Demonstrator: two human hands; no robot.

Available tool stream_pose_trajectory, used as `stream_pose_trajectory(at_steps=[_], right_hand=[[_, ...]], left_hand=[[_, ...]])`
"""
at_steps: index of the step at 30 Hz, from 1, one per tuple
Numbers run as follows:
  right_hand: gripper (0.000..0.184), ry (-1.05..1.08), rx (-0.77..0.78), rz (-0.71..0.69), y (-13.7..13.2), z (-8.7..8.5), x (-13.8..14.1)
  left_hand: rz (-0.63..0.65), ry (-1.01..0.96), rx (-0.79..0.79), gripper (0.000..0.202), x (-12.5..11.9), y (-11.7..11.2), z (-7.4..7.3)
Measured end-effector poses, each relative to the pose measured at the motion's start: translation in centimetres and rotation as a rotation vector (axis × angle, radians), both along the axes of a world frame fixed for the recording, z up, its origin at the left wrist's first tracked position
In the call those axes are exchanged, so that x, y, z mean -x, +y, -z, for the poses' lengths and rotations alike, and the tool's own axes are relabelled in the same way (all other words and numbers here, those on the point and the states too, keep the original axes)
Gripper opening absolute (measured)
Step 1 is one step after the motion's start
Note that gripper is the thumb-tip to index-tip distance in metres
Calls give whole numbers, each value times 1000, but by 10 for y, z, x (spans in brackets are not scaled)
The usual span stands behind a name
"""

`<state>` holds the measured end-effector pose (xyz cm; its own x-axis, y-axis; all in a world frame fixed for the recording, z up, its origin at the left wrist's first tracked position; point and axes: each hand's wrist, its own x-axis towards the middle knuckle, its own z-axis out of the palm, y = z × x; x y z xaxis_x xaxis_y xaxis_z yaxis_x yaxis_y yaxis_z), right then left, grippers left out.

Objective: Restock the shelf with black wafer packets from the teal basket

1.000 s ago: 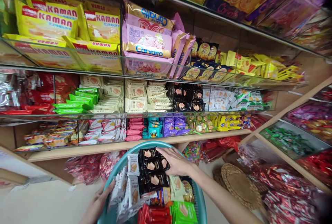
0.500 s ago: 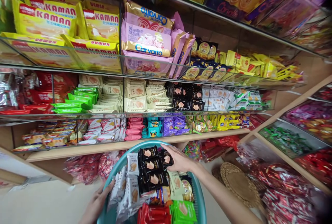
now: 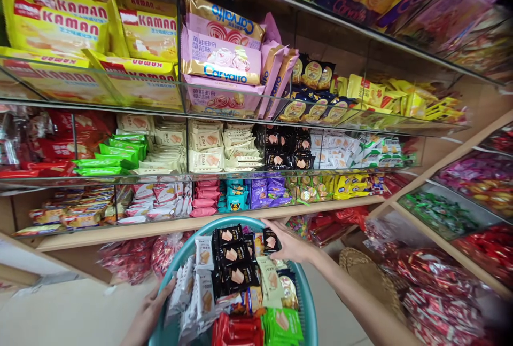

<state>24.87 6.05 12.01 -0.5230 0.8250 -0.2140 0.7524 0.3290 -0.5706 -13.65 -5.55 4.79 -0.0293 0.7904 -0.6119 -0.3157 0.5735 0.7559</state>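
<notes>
A teal plastic basket (image 3: 306,303) stands low in front of me, filled with small wrapped snacks. My left hand (image 3: 150,306) is closed on its left rim, the thumb over the edge. At the back right inside the basket, my right hand (image 3: 286,244) has its fingers on a black snack packet (image 3: 271,240). More black packets (image 3: 236,276) lie stacked in the middle, beside white packets (image 3: 204,290) on the left. Cream packets (image 3: 270,282), green packets (image 3: 284,325) and red packets (image 3: 238,330) fill the right and front.
Glass-fronted shelves of packaged snacks rise ahead, with yellow Kaman packs (image 3: 60,25) and pink Carvalto packs (image 3: 224,60). A wooden shelf edge (image 3: 132,236) runs just behind the basket. Bagged red sweets (image 3: 436,276) and a woven lid (image 3: 368,282) sit low on the right.
My right hand has shifted right with the black packet, away from the stacked black ones, uncovering other packets between. My left hand stays on the rim. The view has shifted slightly.
</notes>
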Motion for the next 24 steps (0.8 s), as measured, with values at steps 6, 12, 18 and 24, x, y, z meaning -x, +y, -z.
stream_pose_trajectory(at_steps=[6, 12, 18, 24], right_hand=[[110, 40, 31, -26, 1, -1, 17], [111, 25, 31, -10, 4, -5, 19], [103, 21, 20, -2, 1, -8, 19], [99, -46, 18, -1, -2, -6, 25]], left_hand=[[-11, -34, -7, 67, 1, -1, 4], [-29, -95, 26, 72, 1, -5, 3], [-30, -79, 33, 65, 2, -7, -1], [-12, -63, 37, 63, 3, -5, 2]])
